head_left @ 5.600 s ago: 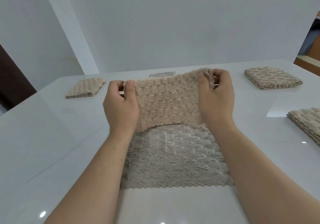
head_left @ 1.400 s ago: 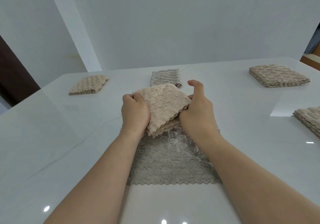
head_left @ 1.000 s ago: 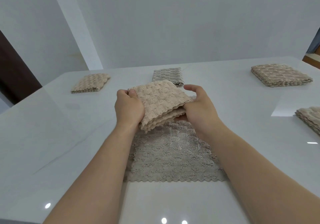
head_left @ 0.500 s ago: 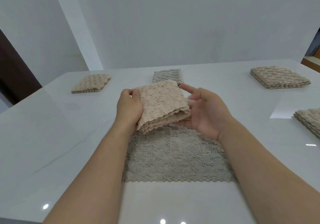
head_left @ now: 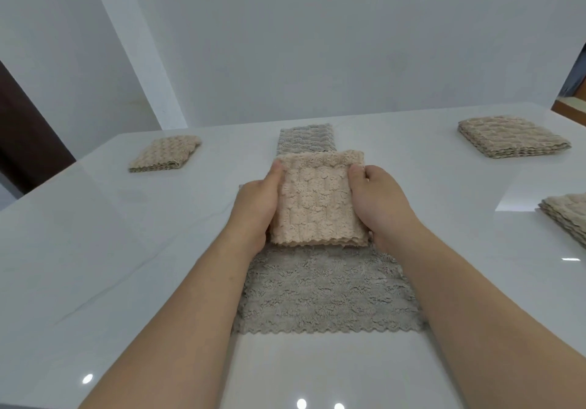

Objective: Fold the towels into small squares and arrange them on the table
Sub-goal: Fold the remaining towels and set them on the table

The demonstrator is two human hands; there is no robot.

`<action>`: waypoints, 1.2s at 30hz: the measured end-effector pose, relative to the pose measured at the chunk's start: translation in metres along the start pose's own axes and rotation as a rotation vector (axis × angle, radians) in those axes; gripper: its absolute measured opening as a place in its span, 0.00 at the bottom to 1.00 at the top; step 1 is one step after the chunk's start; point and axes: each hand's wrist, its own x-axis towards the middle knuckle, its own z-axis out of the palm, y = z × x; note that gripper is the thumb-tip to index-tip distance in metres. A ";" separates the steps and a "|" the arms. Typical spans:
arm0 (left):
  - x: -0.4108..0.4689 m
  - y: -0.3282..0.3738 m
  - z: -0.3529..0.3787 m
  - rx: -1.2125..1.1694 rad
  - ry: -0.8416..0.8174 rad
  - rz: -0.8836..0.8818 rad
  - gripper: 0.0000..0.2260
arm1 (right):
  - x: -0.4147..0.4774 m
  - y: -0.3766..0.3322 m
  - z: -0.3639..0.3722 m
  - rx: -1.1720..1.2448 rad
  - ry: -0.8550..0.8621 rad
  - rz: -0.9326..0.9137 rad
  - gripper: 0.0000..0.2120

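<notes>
A beige towel, folded into a small thick square, is held flat at the table's middle. My left hand grips its left edge with the thumb on top. My right hand grips its right edge the same way. Beneath it an unfolded grey towel lies spread flat on the white table. A folded grey towel lies just beyond the beige one. I cannot tell whether the beige square touches the grey towel under it.
Folded beige squares lie at the far left, the far right and the right edge, the last one partly cut off. A white wall stands behind the table. A dark doorway is at the left.
The folded beige towel was tilted and held mainly by my left hand while my right hand opened. Now both hands grip its sides and it lies level and squared, lower over the grey towel.
</notes>
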 end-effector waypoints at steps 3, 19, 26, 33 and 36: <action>-0.004 -0.003 0.006 0.237 0.071 0.198 0.21 | -0.006 -0.002 0.001 -0.157 0.054 -0.088 0.14; -0.012 0.003 0.006 0.489 0.205 0.483 0.16 | -0.003 -0.002 0.007 -0.254 0.098 -0.093 0.14; -0.021 0.005 -0.001 0.512 0.104 0.417 0.16 | -0.021 -0.011 0.012 -0.335 0.083 -0.025 0.13; -0.010 0.016 -0.077 0.593 0.193 0.405 0.16 | -0.036 -0.064 0.068 -0.435 -0.022 -0.028 0.08; -0.004 0.006 -0.137 0.665 0.243 0.357 0.17 | -0.050 -0.077 0.122 -0.516 -0.142 -0.066 0.18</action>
